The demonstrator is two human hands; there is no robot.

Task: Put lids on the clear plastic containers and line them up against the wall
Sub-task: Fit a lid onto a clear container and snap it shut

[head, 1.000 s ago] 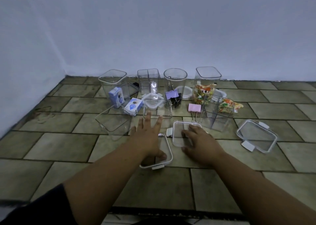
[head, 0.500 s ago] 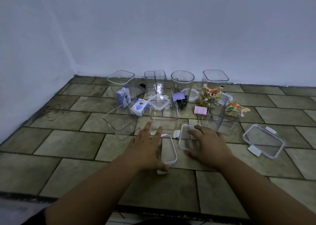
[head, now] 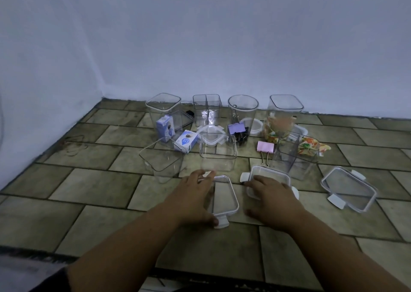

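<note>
Both forearms extended; left hand (head: 194, 199) and right hand (head: 272, 199) spread, palms down.

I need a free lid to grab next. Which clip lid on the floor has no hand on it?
The large lid far right, lying alone. The left hand and right hand each cover one of the others.

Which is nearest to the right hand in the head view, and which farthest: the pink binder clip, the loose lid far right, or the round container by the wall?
1. Pink binder clip: just beyond the right hand, slightly left.
2. Loose lid: on the floor, off to its right.
3. Round container: farthest, back near the wall.
</note>
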